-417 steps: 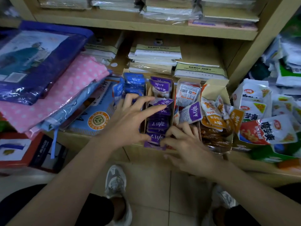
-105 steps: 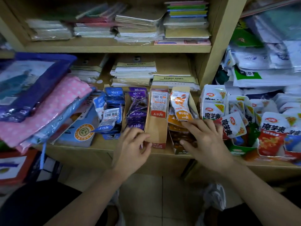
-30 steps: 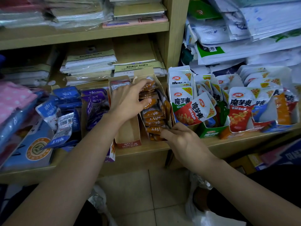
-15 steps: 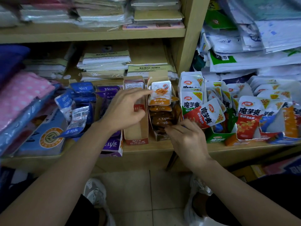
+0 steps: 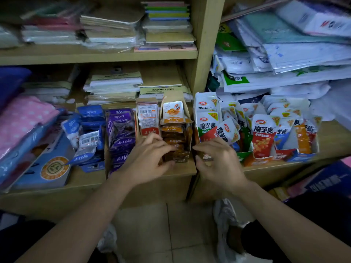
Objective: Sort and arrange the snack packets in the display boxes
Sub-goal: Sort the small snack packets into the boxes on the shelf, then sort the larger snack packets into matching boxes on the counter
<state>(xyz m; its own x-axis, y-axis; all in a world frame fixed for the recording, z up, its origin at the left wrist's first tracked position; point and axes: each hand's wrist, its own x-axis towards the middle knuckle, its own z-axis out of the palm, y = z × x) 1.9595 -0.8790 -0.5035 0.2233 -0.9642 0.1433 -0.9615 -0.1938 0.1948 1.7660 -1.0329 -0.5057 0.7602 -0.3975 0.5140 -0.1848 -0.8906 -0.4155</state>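
Head view, looking down at a low shelf (image 5: pixel 89 177) where the display boxes stand in a row; the orange-packet box (image 5: pixel 173 97) sits near the middle, its long axis running from the shelf's front edge straight back towards the wall, away from the person; the orange packets (image 5: pixel 174 134) lie stacked along it, one propped upright at the back. Both hands are at its near end. The left hand (image 5: pixel 150 158) is the closer; its fingers (image 5: pixel 167 147) curl over the front packets and the thumb sits under the front lip, so it seems to pinch that end of the box. The right hand (image 5: pixel 218 162) hangs just beside the front right corner, fingers bent inward; whether they touch the box or grip anything I cannot tell. Judging from this, any squaring or sliding of the box goes along that front-to-back line, with the left hand leading.

A red packet (image 5: pixel 148 118) stands upright in the next box to the left, then purple packets (image 5: pixel 121 133) and blue packets (image 5: pixel 89 128); white packets (image 5: pixel 208 120) crowd the right side. The left hand hides the box's front left corner and the foremost packets; the far right is blurred, and the lettering is too small to read.
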